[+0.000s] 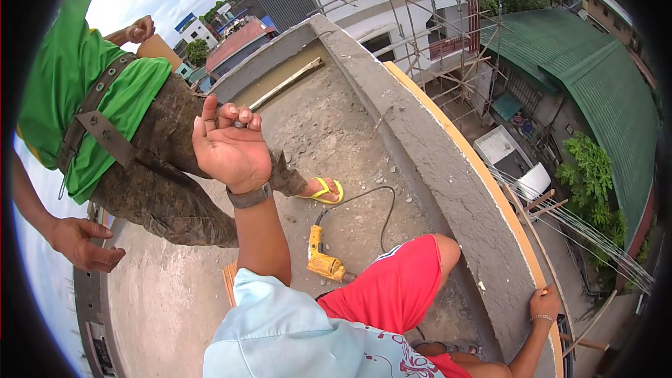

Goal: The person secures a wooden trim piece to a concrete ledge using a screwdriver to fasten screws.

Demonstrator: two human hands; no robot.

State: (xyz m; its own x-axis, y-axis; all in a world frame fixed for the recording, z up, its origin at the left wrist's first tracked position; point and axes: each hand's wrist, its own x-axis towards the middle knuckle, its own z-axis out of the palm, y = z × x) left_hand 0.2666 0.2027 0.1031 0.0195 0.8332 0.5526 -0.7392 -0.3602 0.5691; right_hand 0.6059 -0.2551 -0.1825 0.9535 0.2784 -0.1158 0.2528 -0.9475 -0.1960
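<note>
My left hand point(234, 150), with a dark watch point(250, 197) at its wrist, is raised palm-up in front of me. Its fingers curl around a small dark piece point(239, 124) that is too small to name. Far to the right, my right hand point(544, 302) is closed at the outer edge of the rough cement parapet point(448, 189). A small orange bit shows at its fingers; what it is I cannot make out. On the concrete floor between my arms lies a yellow power drill point(323, 255), its black cord point(392, 203) looping toward the parapet.
A person in a green shirt point(105, 98) stands at my left, one hand point(87, 243) hanging down, a yellow slipper point(327, 190) near the drill. A long timber strip point(287, 84) lies along the far wall. Beyond the parapet are a drop, cables point(595, 255) and scaffolding point(420, 21).
</note>
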